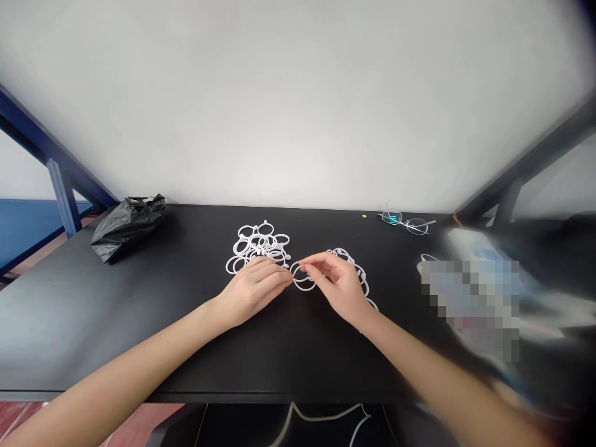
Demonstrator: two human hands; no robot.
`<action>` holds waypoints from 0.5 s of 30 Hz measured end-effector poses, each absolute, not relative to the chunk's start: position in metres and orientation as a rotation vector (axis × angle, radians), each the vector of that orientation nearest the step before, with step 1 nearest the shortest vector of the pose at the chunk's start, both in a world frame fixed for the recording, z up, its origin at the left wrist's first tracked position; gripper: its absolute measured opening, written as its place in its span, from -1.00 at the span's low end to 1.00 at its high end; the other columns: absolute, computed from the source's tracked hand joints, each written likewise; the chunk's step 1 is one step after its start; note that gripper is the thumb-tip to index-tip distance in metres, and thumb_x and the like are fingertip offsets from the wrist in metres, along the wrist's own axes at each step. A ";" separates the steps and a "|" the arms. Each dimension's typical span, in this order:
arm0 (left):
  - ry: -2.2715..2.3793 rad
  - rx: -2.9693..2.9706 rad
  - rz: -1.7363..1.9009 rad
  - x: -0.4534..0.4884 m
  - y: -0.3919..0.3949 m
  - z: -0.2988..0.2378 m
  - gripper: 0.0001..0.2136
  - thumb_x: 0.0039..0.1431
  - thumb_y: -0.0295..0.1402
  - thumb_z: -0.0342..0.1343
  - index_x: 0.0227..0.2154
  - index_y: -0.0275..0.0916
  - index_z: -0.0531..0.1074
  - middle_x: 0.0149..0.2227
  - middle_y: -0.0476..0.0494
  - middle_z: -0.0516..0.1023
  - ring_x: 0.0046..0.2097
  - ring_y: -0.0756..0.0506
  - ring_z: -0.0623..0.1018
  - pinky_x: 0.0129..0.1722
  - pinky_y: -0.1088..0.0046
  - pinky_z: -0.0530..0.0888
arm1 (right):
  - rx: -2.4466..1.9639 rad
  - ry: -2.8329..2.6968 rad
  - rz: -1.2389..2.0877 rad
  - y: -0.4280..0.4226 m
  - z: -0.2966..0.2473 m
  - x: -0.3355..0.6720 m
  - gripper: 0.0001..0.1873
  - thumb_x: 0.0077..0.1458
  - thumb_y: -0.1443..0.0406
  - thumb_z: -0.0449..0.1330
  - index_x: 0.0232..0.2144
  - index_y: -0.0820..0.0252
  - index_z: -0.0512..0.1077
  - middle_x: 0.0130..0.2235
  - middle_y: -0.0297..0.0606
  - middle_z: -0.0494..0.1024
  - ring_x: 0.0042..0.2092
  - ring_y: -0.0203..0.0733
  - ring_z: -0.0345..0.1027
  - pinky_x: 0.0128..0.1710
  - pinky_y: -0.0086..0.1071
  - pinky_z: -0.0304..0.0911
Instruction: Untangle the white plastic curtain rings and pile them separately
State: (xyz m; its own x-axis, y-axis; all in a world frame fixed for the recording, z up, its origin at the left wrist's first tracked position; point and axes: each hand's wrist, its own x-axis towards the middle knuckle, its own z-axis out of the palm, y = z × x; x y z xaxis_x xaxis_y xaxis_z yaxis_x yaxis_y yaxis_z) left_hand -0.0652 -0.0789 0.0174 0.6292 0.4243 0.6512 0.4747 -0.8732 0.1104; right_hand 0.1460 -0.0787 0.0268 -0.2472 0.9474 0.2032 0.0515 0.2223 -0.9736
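Observation:
Between my two hands are a pair of overlapping thin white rings [305,288], which look like plastic curtain rings. My right hand [339,284] pinches their upper right edge between thumb and fingers. At their left edge, my left hand [256,288] is closed, its fingertips together on the ring; its thumb is hidden. Just behind my left hand lies a heap of white rings [257,242] with small knobs on them. More white rings [362,273] lie in a loose group behind and beside my right hand, which partly hides them.
A crumpled black plastic bag [130,225] sits at the back left of the black table [195,360]. Eyeglasses [416,225] lie near the wall on the right. Farther right is a blurred, partly pixelated pale package [470,245]. Metal frame bars [58,149] rise on both sides.

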 end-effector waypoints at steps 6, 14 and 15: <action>-0.909 -2.706 -1.096 -0.066 -0.078 0.015 -0.88 0.28 -0.48 0.04 -0.15 -0.23 0.37 -0.30 -0.12 0.56 -0.24 -0.08 0.52 -0.18 0.32 0.46 | -1.032 -1.876 0.725 -0.082 0.022 0.150 -0.79 0.26 0.31 0.08 -0.11 0.13 0.46 -0.11 -0.18 0.60 -0.06 -0.11 0.49 -0.02 -0.19 0.40; -0.964 -2.567 -1.195 -0.070 -0.075 0.023 -0.87 0.20 -0.52 0.05 -0.22 -0.22 0.40 -0.33 -0.11 0.55 -0.32 -0.07 0.47 -0.29 0.36 0.41 | -1.058 -2.210 0.492 -0.075 0.013 0.154 -0.86 0.12 0.45 0.21 -0.27 0.14 0.48 -0.25 -0.25 0.59 -0.15 -0.10 0.45 -0.02 -0.11 0.31; -0.962 -2.561 -1.191 -0.071 -0.075 0.024 -0.87 0.19 -0.52 0.05 -0.23 -0.22 0.40 -0.34 -0.11 0.55 -0.32 -0.07 0.47 -0.29 0.37 0.41 | -1.052 -2.255 0.460 -0.074 0.013 0.155 -0.87 0.10 0.46 0.23 -0.31 0.15 0.48 -0.28 -0.26 0.58 -0.18 -0.11 0.44 -0.02 -0.11 0.29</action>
